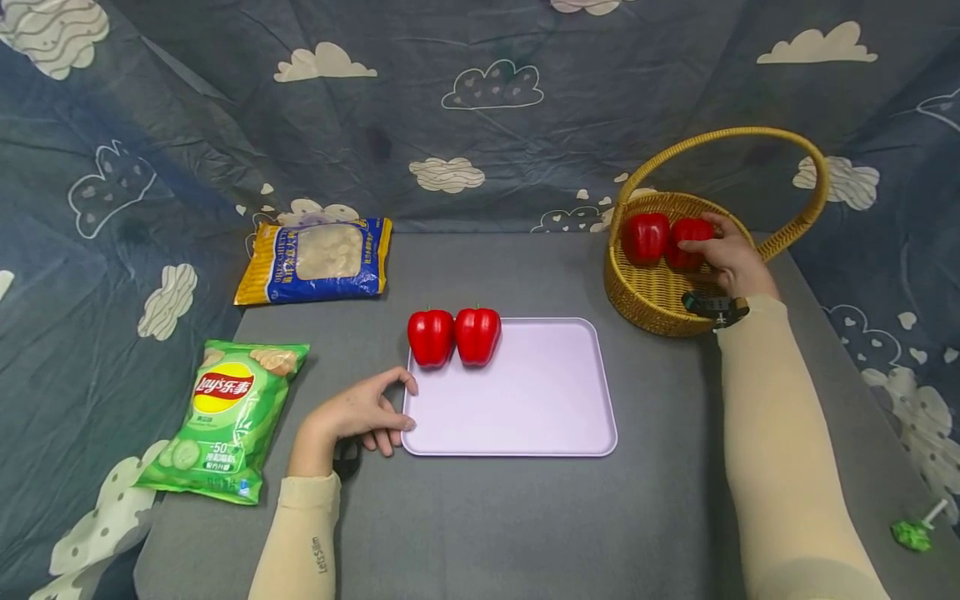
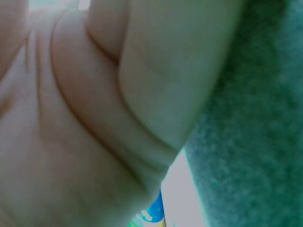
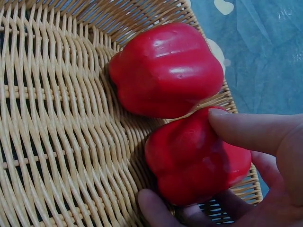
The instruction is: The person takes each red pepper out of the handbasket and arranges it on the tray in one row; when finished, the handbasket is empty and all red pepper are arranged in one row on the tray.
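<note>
Across table (image 1: 517, 521), pepper (image 3: 184, 163) lies in right hand's (image 1: 738, 260) grip.

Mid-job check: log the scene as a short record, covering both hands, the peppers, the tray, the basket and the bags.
Left hand: holds the tray by its left edge
Right hand: grips a red pepper inside the basket
Other basket pepper: beside the gripped one
Tray peppers: two, side by side at the far left corner
Pasta bag: beyond the tray, to its left
Chip bag: left of the left hand
Peppers in view: four
</note>
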Demonstrator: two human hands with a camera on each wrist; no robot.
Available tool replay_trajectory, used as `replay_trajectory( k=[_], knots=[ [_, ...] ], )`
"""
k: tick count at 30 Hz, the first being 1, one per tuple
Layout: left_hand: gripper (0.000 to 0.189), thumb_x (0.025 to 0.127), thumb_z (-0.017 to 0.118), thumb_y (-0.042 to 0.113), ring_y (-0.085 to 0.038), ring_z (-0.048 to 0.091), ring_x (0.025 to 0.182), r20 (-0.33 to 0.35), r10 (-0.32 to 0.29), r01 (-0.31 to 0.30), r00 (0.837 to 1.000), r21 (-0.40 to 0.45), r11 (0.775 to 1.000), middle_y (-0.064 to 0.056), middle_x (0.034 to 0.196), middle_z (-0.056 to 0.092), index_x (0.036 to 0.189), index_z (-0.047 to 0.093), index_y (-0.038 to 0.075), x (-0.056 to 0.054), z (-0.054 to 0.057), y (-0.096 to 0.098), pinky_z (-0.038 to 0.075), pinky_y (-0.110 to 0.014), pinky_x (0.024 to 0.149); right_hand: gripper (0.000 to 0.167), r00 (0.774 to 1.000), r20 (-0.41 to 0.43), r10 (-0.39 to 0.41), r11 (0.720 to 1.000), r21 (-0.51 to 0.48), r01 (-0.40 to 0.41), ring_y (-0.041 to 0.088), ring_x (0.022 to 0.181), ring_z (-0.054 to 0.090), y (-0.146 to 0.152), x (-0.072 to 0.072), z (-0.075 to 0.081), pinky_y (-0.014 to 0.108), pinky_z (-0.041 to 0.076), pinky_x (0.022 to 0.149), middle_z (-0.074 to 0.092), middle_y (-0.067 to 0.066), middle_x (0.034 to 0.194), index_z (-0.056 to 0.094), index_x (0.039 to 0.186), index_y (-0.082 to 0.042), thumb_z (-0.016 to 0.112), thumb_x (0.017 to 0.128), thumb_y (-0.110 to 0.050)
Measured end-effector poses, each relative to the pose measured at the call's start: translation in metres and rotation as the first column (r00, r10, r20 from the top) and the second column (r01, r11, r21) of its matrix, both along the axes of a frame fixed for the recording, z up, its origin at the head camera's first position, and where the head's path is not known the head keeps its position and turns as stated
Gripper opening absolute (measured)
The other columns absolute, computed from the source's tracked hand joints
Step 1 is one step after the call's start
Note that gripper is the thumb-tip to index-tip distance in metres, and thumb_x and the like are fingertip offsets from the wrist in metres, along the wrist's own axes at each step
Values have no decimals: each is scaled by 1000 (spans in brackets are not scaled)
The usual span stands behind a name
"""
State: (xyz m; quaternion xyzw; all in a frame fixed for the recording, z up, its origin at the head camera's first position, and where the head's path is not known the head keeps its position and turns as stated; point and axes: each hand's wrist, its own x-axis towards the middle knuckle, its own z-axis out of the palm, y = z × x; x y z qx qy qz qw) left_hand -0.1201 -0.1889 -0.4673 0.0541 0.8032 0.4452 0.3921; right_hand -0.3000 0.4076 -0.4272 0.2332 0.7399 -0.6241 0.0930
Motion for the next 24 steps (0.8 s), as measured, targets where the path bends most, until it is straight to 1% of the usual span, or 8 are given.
replay_trajectory(
  k=[5,7,10,11,12,14,20,24],
  knots=[
    [49,94,82,23,-19,73,55,-1,-2,2,1000,5,1000,-10,76,77,131,50,21,0,1,0,53,-25,50,92,1000,3,-3,1000,-1,3,38,162,21,-1,-1,1,57,37,122,2,2,181,15,168,-43,73,101,-18],
    [49,94,82,23,-19,72,55,2,2,-2,1000,7,1000,-10,76,77,131,50,21,0,1,0,53,-25,50,92,1000,5,-2,1000,10,2,38,161,23,0,-1,1,53,43,119,2,2,181,16,168,-43,73,100,-18],
    [49,94,82,23,-19,72,55,5,5,-5,1000,7,1000,-10,76,76,131,50,21,0,2,0,53,-25,50,91,1000,4,1,1000,31,-1,37,158,27,1,-1,0,44,57,106,4,2,181,17,168,-41,74,100,-19],
    [49,94,81,22,-18,72,55,4,3,-3,1000,7,1000,-10,76,76,132,50,20,0,3,0,53,-25,50,91,1000,3,3,999,39,-3,37,157,28,1,-1,0,41,60,102,4,2,181,17,168,-41,74,100,-19],
    [49,94,82,22,-19,72,55,8,7,-7,1000,7,1000,-10,76,76,131,50,21,0,3,0,53,-25,50,91,1000,2,6,999,48,-6,37,157,28,1,-1,0,38,62,97,4,3,181,17,168,-41,73,100,-20],
    [49,94,81,22,-18,72,55,8,5,-5,1000,8,1000,-9,76,76,132,50,20,1,3,1,53,-25,50,91,1000,2,8,998,60,-8,37,157,29,2,-1,0,36,63,94,5,4,181,16,168,-40,74,100,-21],
    [48,94,82,22,-18,72,55,8,12,-12,1000,6,1000,-9,76,76,131,51,21,1,2,1,53,-25,50,91,1000,-4,12,996,84,-12,38,157,30,0,1,1,43,56,106,7,7,180,14,169,-37,73,101,-23],
    [48,94,81,22,-18,72,55,3,14,-14,1000,1,1000,-9,76,76,131,51,21,1,2,1,53,-25,50,89,1000,-15,-7,995,96,8,39,157,30,-2,0,6,48,54,109,10,7,179,18,168,-38,73,101,-24]
  ],
)
